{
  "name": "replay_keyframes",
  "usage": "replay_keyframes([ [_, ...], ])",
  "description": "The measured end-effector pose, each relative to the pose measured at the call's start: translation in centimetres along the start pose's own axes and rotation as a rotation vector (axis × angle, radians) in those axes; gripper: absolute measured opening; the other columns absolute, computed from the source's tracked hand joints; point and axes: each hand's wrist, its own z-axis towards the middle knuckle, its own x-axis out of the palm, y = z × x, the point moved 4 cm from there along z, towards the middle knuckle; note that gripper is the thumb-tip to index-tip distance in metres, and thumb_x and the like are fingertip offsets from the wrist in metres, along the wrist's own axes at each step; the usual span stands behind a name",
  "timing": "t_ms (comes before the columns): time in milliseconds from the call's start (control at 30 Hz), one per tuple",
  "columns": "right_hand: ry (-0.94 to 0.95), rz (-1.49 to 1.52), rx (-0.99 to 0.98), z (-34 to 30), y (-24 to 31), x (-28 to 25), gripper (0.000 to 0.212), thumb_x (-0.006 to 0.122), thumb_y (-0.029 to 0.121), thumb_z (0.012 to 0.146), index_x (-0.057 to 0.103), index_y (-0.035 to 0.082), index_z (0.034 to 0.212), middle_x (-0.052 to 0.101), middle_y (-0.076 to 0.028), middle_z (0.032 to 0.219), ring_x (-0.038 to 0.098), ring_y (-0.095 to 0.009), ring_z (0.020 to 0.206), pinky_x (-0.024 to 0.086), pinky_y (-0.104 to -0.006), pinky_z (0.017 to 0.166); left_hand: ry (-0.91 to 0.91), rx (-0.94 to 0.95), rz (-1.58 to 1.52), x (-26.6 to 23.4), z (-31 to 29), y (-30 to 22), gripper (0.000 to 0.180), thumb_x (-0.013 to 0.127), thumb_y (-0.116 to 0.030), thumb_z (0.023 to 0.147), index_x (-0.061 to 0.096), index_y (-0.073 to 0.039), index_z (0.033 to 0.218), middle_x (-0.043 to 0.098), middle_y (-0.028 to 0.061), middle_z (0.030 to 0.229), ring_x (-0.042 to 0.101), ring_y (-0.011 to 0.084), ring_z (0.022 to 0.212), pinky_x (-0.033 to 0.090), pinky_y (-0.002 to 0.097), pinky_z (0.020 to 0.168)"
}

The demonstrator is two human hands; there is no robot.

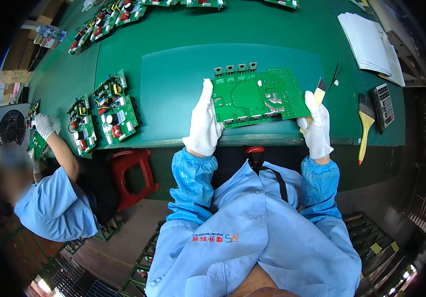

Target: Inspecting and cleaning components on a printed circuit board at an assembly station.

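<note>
Gripping one green circuit board [257,96], left hand [204,121] and right hand [316,126] fingers clasping its edges

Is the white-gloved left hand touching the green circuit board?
Touching: in the head view the left hand grips the left edge of the green circuit board, thumb lying on it.

A green circuit board [257,96] lies flat, solder side up, on the green mat at the table's near edge, a row of dark square parts jutting past its far edge
</note>
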Motion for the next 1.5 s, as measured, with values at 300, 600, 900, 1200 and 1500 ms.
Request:
replay_keyframes([
  [300, 0.016, -0.005, -0.022, -0.5, -0.4, -0.3, 0.027, 0.061, 0.033, 0.093, 0.058, 0.007, 0.096, 0.047, 0.004, 0.067, 0.037, -0.004, 0.05, 0.026, -0.0219, 0.044, -0.035, 0.136, 0.185, 1.0, -1.7, -0.6, 0.063, 0.041, -0.055, 0.098, 0.046, -0.005, 0.136, 0.056, 0.0102, 0.127, 0.058, 0.0221, 0.111, 0.049, 0.0367, 0.093],
  [600, 0.111, 0.161, -0.045, 0.4, -2.3, -1.6, 0.022, 0.062, 0.021, 0.094, 0.057, 0.004, 0.107, 0.048, 0.003, 0.073, 0.035, -0.003, 0.051, 0.026, -0.0208, 0.045, 0.013, 0.152, -0.005, -2.4, -1.2, 1.4, 0.071, 0.049, -0.065, 0.09, 0.054, -0.005, 0.128, 0.06, 0.0109, 0.121, 0.06, 0.0237, 0.106, 0.05, 0.0386, 0.092],
  [900, 0.057, 0.105, -0.027, -0.2, -1.9, -1.6, 0.026, 0.063, 0.023, 0.092, 0.059, 0.002, 0.106, 0.044, 0.004, 0.071, 0.032, -0.003, 0.052, 0.025, -0.0206, 0.046, 0.018, 0.159, -0.012, -2.5, -1.4, 1.4, 0.07, 0.051, -0.063, 0.09, 0.055, -0.004, 0.127, 0.061, 0.0115, 0.119, 0.061, 0.0241, 0.105, 0.05, 0.0394, 0.091],
  [1200, 0.083, 0.114, -0.03, -0.2, -1.7, -1.6, 0.024, 0.064, 0.026, 0.09, 0.059, 0.005, 0.101, 0.042, 0.006, 0.07, 0.031, -0.002, 0.054, 0.024, -0.0207, 0.047, -0.056, 0.109, -0.013, -2.1, -1.1, 1.1, 0.064, 0.048, -0.063, 0.092, 0.058, -0.006, 0.122, 0.064, 0.0087, 0.113, 0.063, 0.0211, 0.099, 0.052, 0.0371, 0.086],
  [1500, 0.115, 0.029, -0.046, -0.2, -2.0, -1.9, 0.025, 0.061, 0.028, 0.091, 0.06, 0.003, 0.098, 0.046, 0.005, 0.074, 0.036, -0.002, 0.057, 0.026, -0.0203, 0.049, -0.11, 0.081, 0.072, -1.4, -1.3, 0.4, 0.07, 0.041, -0.066, 0.093, 0.056, -0.006, 0.125, 0.063, 0.0082, 0.114, 0.061, 0.018, 0.1, 0.051, 0.0343, 0.088],
])
